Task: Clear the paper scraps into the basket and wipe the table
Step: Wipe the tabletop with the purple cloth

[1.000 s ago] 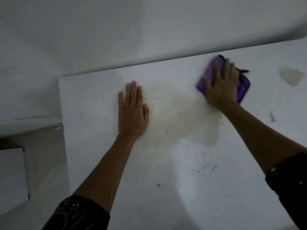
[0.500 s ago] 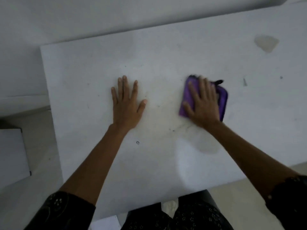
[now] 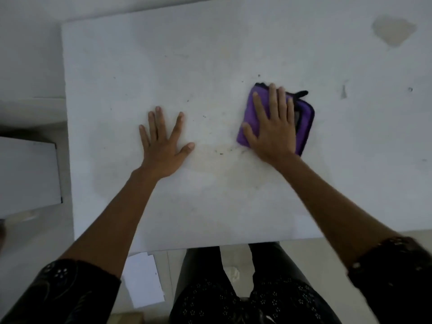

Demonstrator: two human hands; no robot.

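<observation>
A folded purple cloth [image 3: 304, 118] with a dark edge lies on the white table [image 3: 163, 54], right of centre. My right hand [image 3: 271, 129] presses flat on it with straight fingers. My left hand [image 3: 163, 146] rests flat on the bare tabletop to the left of the cloth, fingers spread. A faint yellowish stain [image 3: 222, 164] spreads on the table between and below the two hands, with small dark specks in it. No basket is in view.
Another pale stain [image 3: 392, 31] marks the table's far right. A small grey scrap [image 3: 343, 92] lies right of the cloth. White paper sheets [image 3: 145, 279] lie on the floor under the table's near edge. A white box [image 3: 28, 176] stands at the left.
My right hand has slid the purple cloth from the far right of the table toward me, over the stained middle. My left hand stays flat, its fingers spread wider.
</observation>
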